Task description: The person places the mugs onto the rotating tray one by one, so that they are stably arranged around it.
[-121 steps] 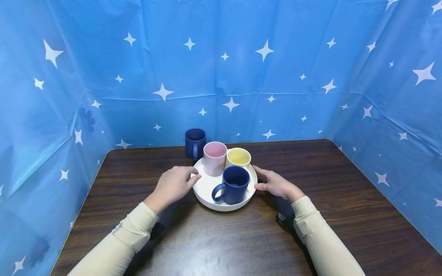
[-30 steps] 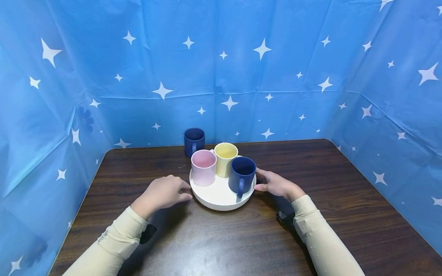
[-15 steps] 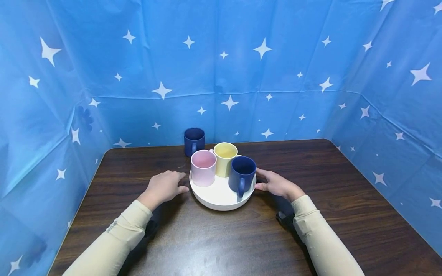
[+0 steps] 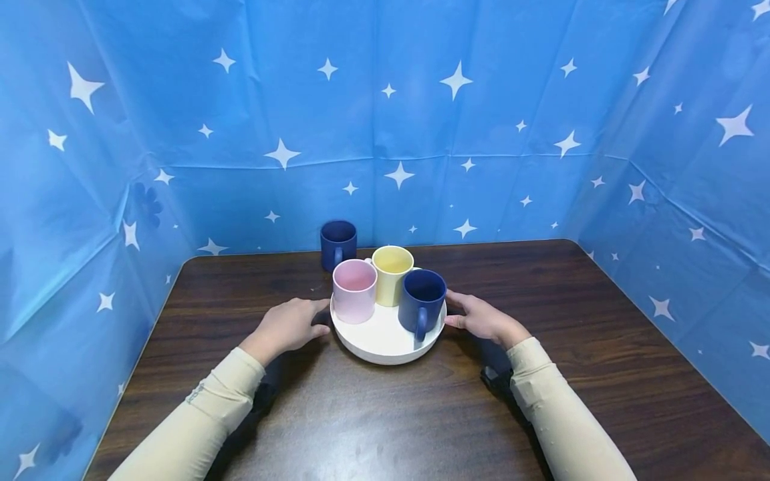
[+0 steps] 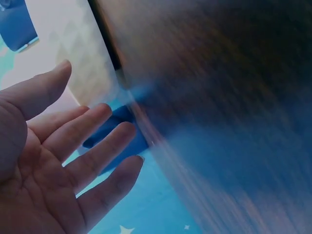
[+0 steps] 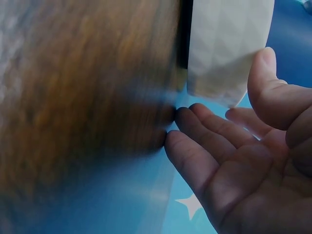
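Observation:
A round white tray (image 4: 380, 337) stands on the table, its side faceted in both wrist views. On it are a pink mug (image 4: 353, 297), a yellow mug (image 4: 390, 280) and a navy mug (image 4: 418, 307) with its handle towards me. My left hand (image 4: 289, 329) is at the tray's left edge, fingers relaxed and thumb apart; whether it touches the rim cannot be told. My right hand (image 4: 484, 321) is at the right edge. In the right wrist view its thumb lies against the tray wall (image 6: 226, 53), the other fingers loosely extended below.
Another navy mug (image 4: 338, 246) stands on the table behind the tray, at the back edge. A blue star-patterned cloth (image 4: 373, 120) hangs along the back and both sides of the dark wood table (image 4: 385, 427).
Since the earliest frame the tray has turned: pink came nearer on the left, yellow went to the back, navy went right. My left hand drew back, then returned to the edge. My right hand stayed.

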Motion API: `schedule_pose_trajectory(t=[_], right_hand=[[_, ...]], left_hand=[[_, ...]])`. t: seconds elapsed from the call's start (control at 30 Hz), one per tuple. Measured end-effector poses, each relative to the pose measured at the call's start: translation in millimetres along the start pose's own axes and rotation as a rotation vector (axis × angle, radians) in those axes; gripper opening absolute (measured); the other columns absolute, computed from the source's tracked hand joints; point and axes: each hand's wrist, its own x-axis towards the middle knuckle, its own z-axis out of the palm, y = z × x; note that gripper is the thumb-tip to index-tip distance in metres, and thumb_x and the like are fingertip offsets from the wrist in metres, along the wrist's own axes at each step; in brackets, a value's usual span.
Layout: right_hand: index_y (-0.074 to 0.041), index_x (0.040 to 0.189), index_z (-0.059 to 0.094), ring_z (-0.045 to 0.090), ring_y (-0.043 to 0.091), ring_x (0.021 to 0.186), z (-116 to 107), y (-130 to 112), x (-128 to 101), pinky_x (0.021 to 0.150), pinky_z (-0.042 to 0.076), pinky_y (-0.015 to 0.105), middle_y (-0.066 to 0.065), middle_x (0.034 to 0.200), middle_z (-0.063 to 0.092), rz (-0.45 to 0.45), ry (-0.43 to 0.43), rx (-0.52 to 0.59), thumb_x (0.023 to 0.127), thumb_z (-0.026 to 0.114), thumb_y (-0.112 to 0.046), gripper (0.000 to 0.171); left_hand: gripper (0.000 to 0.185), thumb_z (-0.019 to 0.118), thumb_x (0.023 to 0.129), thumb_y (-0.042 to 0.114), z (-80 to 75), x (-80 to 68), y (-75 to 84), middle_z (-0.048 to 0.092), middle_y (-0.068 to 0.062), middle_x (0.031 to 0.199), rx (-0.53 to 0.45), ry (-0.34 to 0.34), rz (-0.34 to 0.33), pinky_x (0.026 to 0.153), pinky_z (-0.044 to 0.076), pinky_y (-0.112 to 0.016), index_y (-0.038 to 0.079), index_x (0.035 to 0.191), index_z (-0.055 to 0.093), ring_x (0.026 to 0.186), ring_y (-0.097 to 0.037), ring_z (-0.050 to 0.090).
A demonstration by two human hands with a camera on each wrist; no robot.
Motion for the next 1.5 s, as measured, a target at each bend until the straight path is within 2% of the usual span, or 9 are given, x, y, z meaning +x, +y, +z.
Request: schedule_pose_trajectory(t=[0.3,0.67,0.9,1.1,1.5], right_hand=[[-0.007,0.152,0.028,0.027,0.034,0.143,-1.7,-0.1,-0.7,0.114,0.024,0.053,0.018,0.154,0.032,-0.008,0.01,-0.023,0.097,0.057,-0.02,0.064],[-0.003,0.151,0.026,0.024,0.038,0.144,-4.1,1.2,0.5,0.113,0.025,0.055,0.02,0.154,0.029,-0.02,-0.005,-0.031,0.1,0.052,-0.024,0.062],[-0.007,0.152,0.026,0.024,0.032,0.145,-6.6,0.8,1.9,0.114,0.026,0.052,0.015,0.156,0.029,-0.008,-0.019,0.01,0.099,0.054,-0.022,0.062],[-0.005,0.152,0.024,0.023,0.034,0.145,-9.1,2.3,1.3,0.113,0.027,0.053,0.017,0.156,0.028,-0.013,-0.028,0.022,0.099,0.055,-0.02,0.064],[-0.008,0.154,0.022,0.02,0.033,0.146,-11.6,-0.5,-0.7,0.114,0.024,0.054,0.016,0.157,0.027,-0.014,-0.054,0.046,0.093,0.063,-0.024,0.075]], left_hand=[[0.056,0.066,0.092,0.032,-0.2,-3.8,1.4,0.061,-0.015,0.13,0.004,0.006,0.034,0.093,0.049,-0.053,0.009,0.141,0.05,0.116,-0.033,0.06],[0.058,0.065,0.093,0.031,0.1,-12.6,3.7,0.062,-0.018,0.128,0.008,-0.022,0.052,0.091,0.049,-0.054,0.006,0.142,0.048,0.114,-0.035,0.061],[0.058,0.065,0.092,0.03,-2.4,-17.7,5.0,0.064,-0.018,0.125,0.009,-0.015,0.075,0.091,0.049,-0.053,0.005,0.142,0.047,0.112,-0.035,0.062],[0.057,0.065,0.093,0.03,-4.3,-20.1,7.0,0.063,-0.018,0.126,0.015,-0.014,0.096,0.093,0.049,-0.052,0.005,0.141,0.048,0.113,-0.035,0.061],[0.063,0.064,0.093,0.032,-6.8,-26.1,17.5,0.06,-0.023,0.126,0.03,-0.076,0.078,0.095,0.047,-0.052,0.001,0.144,0.042,0.117,-0.035,0.058]])
